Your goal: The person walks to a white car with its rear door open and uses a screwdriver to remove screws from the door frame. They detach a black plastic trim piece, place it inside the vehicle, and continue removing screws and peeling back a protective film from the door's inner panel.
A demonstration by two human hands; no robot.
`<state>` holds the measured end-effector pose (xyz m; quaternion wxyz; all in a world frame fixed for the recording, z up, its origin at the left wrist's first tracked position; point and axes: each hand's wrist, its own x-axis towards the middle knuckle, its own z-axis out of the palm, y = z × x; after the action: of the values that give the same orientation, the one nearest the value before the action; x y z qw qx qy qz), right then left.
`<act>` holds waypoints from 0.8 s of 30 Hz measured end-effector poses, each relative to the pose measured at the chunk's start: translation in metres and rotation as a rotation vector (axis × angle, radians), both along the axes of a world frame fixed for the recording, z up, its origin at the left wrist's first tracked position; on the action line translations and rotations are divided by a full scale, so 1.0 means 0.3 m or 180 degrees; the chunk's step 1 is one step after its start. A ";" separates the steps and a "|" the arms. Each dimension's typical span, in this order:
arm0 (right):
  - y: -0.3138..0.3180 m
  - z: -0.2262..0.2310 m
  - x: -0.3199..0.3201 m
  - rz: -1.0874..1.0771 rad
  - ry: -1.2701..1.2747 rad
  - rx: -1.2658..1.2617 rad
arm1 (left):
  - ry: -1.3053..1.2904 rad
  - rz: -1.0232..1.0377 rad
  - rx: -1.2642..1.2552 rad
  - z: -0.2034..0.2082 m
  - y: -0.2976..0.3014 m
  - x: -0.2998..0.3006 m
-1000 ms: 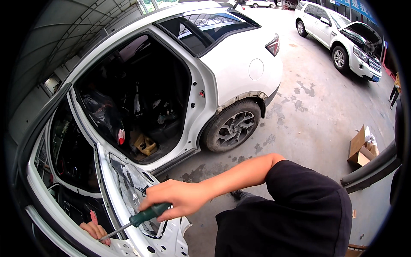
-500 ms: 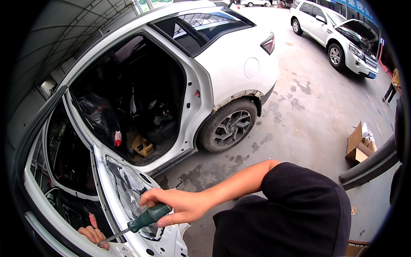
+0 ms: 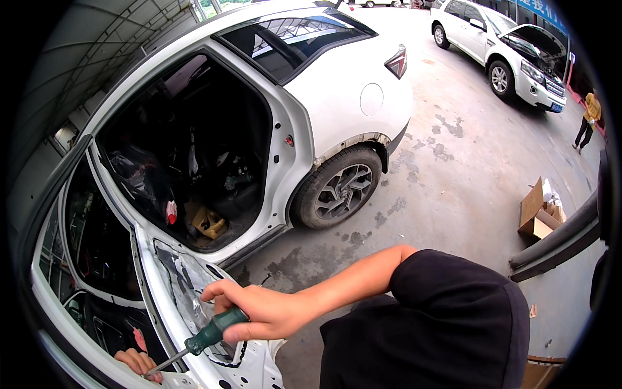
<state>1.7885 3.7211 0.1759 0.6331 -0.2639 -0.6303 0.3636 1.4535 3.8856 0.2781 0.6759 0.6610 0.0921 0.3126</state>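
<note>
My right hand (image 3: pixel 262 311) is wrapped around the dark green handle of a screwdriver (image 3: pixel 210 334). Its metal shaft slants down to the left, and the tip is at the lower window edge of an opened white car door (image 3: pixel 146 259). Right by that tip, my left hand (image 3: pixel 136 363) has its fingers curled at the window edge; what they grip, if anything, is hidden. The door's inner side is stripped of its panel, with bare metal, holes and plastic film (image 3: pixel 184 282) showing. A small red piece (image 3: pixel 139 338) is visible just above the left fingers.
Beyond the door stands the white car (image 3: pixel 343 84) with its rear doorway open and loose items inside. An opened cardboard box (image 3: pixel 538 211) sits on the floor at right, by a dark post (image 3: pixel 557 243). Farther off are another white car (image 3: pixel 502 48), hood raised, and a person (image 3: pixel 588 120).
The whole scene has shifted slightly left as the view turned. Both hands and the screwdriver keep nearly the same place on the door. The distant person has changed stance.
</note>
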 end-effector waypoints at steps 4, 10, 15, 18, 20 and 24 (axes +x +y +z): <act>0.020 -0.015 0.006 -0.0020 -0.0427 0.0606 | 0.0083 0.0267 0.0003 0.016 -0.036 0.022; 0.036 -0.015 -0.010 -0.0302 -0.0059 0.0946 | 0.0024 0.0098 0.0014 0.006 -0.025 0.019; 0.019 -0.002 0.018 0.0441 -0.0314 -0.0231 | -0.0069 0.0070 -0.0024 -0.001 -0.017 0.010; 0.061 -0.035 -0.003 -0.0574 -0.0473 0.1568 | -0.0063 -0.0063 0.0083 0.010 -0.027 0.026; 0.048 -0.037 -0.009 -0.0412 -0.0270 0.1242 | 0.0006 -0.0173 0.0208 0.020 -0.030 0.037; 0.029 -0.032 -0.001 0.0195 0.0064 -0.0005 | 0.0295 -0.1163 0.0385 0.012 0.074 0.059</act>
<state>1.7882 3.7297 0.1664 0.6278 -0.2413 -0.6314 0.3859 1.4711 3.9077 0.2817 0.6755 0.7199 -0.0173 0.1589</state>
